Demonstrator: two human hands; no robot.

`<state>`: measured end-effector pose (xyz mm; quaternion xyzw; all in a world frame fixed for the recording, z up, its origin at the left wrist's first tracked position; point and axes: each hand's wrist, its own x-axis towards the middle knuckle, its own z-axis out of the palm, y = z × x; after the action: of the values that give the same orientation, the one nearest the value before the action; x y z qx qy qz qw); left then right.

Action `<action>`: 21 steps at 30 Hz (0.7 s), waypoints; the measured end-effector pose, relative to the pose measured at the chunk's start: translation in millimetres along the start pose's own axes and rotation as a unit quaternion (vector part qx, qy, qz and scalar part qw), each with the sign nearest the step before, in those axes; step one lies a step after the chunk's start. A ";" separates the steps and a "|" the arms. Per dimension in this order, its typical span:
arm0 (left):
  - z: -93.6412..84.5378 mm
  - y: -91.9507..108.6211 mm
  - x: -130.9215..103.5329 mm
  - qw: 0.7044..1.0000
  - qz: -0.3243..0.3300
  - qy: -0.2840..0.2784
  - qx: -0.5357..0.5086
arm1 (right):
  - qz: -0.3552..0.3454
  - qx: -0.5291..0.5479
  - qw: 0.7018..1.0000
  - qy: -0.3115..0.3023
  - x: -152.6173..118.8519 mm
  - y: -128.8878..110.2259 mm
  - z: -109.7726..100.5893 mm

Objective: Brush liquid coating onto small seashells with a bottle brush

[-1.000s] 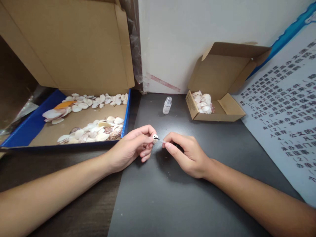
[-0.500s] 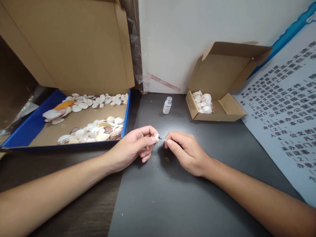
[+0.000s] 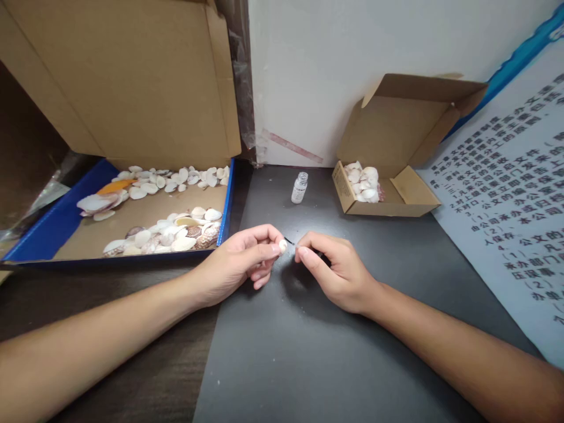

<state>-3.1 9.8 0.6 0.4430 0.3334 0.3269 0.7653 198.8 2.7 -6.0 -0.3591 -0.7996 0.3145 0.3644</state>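
Head-worn view, facing forward, tilted down; tabletop (image 3: 282, 358) near

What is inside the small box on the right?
The small box holds white shells heaped at its left end, with something pinkish beside them. What lies under the heap is covered.

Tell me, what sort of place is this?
Probably a small craft or work desk, though whether at home or in a workshop I can't tell. An open blue-sided box of loose seashells, a smaller cardboard box of white shells and an uncapped bottle suggest it.
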 end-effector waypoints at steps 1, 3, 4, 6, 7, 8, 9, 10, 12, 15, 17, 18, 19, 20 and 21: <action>0.1 0.0 -0.1 1.000 -0.001 0.000 0.001 | -0.002 -0.006 1.000 -0.006 0.1 0.3 0.2; 0.2 0.2 -0.1 1.000 -0.002 -0.001 0.002 | -0.007 -0.015 1.000 -0.017 -0.1 0.8 0.4; 0.2 0.3 -0.1 1.000 -0.002 -0.001 0.002 | -0.010 -0.016 1.000 -0.020 -0.3 1.0 0.4; 0.1 0.6 0.0 1.000 -0.003 0.000 0.000 | -0.017 -0.009 1.000 -0.023 -0.8 1.0 0.4; 0.0 0.8 0.1 1.000 -0.003 0.001 -0.001 | -0.020 -0.005 0.999 -0.027 -1.1 1.0 0.4; -0.1 0.8 0.1 1.000 -0.002 0.000 -0.004 | -0.022 -0.002 0.999 -0.033 -1.3 0.9 0.3; -0.2 0.9 0.0 1.000 -0.003 0.000 -0.007 | -0.022 -0.002 0.999 -0.041 -1.4 0.8 0.2; -0.3 0.9 -0.1 1.000 -0.003 -0.003 -0.008 | -0.020 -0.004 0.999 -0.046 -1.4 0.8 0.2; -0.4 0.8 -0.5 1.000 -0.006 -0.005 -0.007 | -0.010 -0.011 0.999 -0.043 -1.4 0.9 0.1; -0.4 0.7 -1.3 1.000 -0.008 -0.005 -0.004 | 0.010 -0.022 0.999 -0.021 -1.5 0.9 0.1; -0.1 1.0 -1.5 1.000 -0.007 -0.005 -0.002 | 0.008 -0.018 1.000 -0.017 -1.9 0.7 0.3; 0.0 1.1 -1.5 1.000 -0.006 -0.006 -0.002 | 0.002 -0.014 1.000 -0.023 -2.1 0.5 0.4; 0.2 1.3 -1.5 1.000 -0.005 -0.007 -0.004 | -0.003 -0.013 0.999 -0.033 -2.4 0.3 0.6; 0.3 1.4 -1.3 1.000 -0.004 -0.007 -0.006 | -0.005 -0.015 0.999 -0.044 -2.6 0.2 0.8; 0.4 1.5 -1.2 1.000 -0.002 -0.008 -0.007 | -0.002 -0.021 0.998 -0.054 -2.8 0.0 1.0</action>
<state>-3.8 9.3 2.4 0.4391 0.3259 0.3243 0.7719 199.3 0.2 -7.6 -0.3474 -0.8254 0.3160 0.3134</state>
